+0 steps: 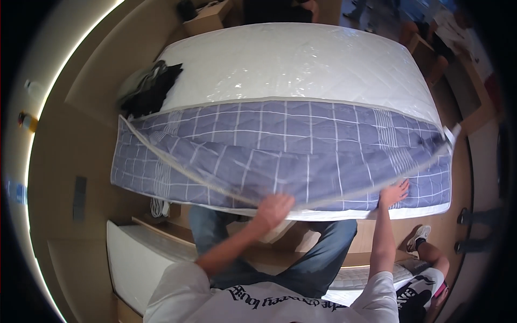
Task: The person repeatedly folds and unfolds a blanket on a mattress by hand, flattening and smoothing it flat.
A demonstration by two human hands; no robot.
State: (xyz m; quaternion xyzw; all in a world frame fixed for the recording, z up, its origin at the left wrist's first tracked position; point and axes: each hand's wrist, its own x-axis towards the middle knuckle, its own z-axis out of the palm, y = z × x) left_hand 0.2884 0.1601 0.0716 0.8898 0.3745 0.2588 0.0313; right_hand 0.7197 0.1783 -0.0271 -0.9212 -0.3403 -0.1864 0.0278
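A blue-grey checked quilted pad with white lines and a pale border lies across the near half of a mattress in shiny clear plastic. Part of the pad is doubled over, and its loose edge sags toward me in a curve. My left hand, slightly blurred, is closed on that edge near the middle. Farther right, my right hand rests flat on the lower layer of the pad with its fingers apart, beside the curved edge. The pad's near white rim hangs just above my knees.
Dark clothing is heaped at the mattress's left side. Below the pad's left end is a coiled white cable. Another mattress lies lower left. People are around, one low at right with a white shoe. A wooden stand is at the back.
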